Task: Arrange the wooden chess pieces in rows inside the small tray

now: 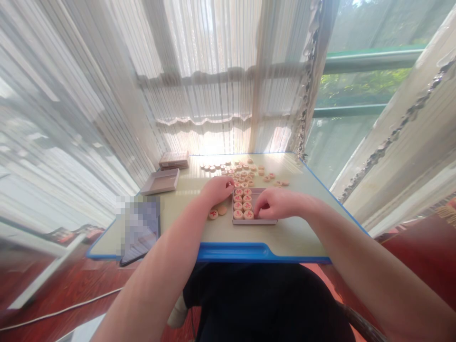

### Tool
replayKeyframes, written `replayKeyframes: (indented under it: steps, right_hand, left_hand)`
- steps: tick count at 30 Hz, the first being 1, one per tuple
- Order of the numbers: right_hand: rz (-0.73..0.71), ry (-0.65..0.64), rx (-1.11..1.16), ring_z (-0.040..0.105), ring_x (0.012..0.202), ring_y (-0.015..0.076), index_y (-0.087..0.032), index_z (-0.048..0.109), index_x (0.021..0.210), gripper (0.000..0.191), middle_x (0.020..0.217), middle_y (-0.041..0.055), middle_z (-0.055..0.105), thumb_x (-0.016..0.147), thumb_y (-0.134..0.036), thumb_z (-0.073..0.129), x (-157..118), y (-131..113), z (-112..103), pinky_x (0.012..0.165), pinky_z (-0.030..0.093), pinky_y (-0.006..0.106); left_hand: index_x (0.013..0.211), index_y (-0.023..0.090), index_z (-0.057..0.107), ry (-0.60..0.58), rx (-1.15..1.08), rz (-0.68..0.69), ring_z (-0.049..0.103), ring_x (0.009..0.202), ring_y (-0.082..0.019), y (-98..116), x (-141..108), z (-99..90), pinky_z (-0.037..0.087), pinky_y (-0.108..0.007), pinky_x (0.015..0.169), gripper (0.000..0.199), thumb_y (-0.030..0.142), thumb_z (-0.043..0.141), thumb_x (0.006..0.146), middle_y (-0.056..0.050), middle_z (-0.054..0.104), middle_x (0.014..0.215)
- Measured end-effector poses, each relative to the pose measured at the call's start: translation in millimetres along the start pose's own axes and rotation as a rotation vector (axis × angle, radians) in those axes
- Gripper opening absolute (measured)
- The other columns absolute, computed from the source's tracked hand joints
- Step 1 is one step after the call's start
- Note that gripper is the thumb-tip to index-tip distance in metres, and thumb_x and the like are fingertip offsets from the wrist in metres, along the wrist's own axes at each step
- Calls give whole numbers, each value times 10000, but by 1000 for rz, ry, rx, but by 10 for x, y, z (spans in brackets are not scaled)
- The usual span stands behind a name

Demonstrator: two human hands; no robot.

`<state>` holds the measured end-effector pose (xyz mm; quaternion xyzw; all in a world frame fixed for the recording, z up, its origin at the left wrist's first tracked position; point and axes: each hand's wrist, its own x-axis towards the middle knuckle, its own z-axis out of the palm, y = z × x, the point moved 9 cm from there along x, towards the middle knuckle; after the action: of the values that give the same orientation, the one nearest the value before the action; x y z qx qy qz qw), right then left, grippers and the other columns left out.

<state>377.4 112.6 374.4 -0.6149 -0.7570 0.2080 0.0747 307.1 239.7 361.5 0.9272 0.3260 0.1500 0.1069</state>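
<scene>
Here, an open box [255, 222] sits on the pale surface [302, 232], two columns of round pieces [238, 215] with red characters lining its left half. The right hand [278, 203] dips its fingers into the other half, bunched narrow; whether they hold anything, I cannot tell. The left hand [217, 190] curls its fingers close together near the box's far left corner, beside loose pieces [244, 179], its grip likewise unclear. A shallow tray [162, 181] lies farther left.

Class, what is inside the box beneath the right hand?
In the box, two columns of round pieces with red characters fill the left; whatever the right hand covers on the right cannot be seen.
</scene>
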Motion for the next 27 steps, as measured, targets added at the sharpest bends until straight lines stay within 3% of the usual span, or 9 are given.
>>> replayKeyframes:
  steps: [6,11,18,27]
  right_hand:
    - [-32,11,-18,555,608,105,-249,750,748,266,733,-34,700,686,-208,495,11,-19,19,528,370,208]
    - [56,76,-128,546,564,113,-231,733,677,243,650,-20,686,691,-207,492,13,106,-77,521,364,227]
    - [31,108,-212,584,626,127,-285,752,809,297,766,-24,723,722,-211,478,75,127,-49,559,373,232]
    - [24,122,-239,588,646,131,-268,748,818,276,789,-13,723,738,-216,489,81,106,-58,575,378,228]
  left_hand:
    - [942,221,676,4,10,23,595,783,-187,-5,20,14,449,-271,699,267,237,443,811,-29,684,863]
    - [944,219,674,6,7,27,592,759,-181,8,14,6,445,-266,672,269,242,444,806,-27,684,848]
    - [948,215,673,6,10,17,583,737,-171,4,12,3,431,-258,648,267,248,455,798,-24,681,825]
    - [949,218,675,3,-10,6,589,740,-170,-3,7,5,446,-262,660,263,253,459,802,-23,686,847]
